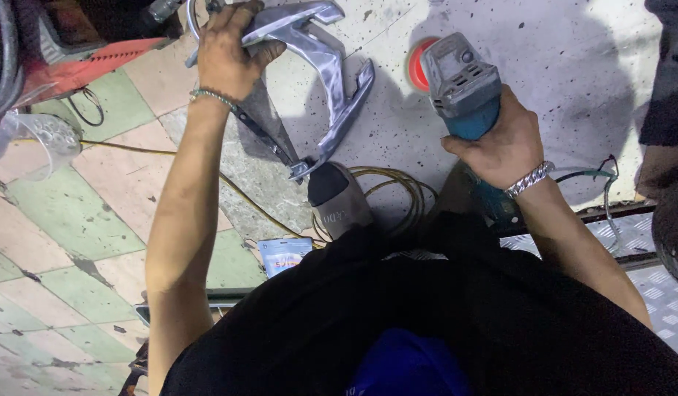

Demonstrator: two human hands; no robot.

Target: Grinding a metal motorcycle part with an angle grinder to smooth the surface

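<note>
My left hand (229,48) grips the top of a silver, curved plastic body panel (325,70) that stands on the floor, its lower tip by the toe of my grey shoe (337,202). My right hand (500,143) holds a teal and grey angle grinder (462,84) with an orange-red disc (416,66), which hovers just right of the panel and apart from it. Both wrists wear bracelets.
A yellow cable (397,183) is coiled by my shoe. A small blue packet (281,253) lies on the green and pink tiled floor (75,220). A clear plastic cover (38,139) and red parts (89,66) lie at the left; metal tread plate (647,249) at the right.
</note>
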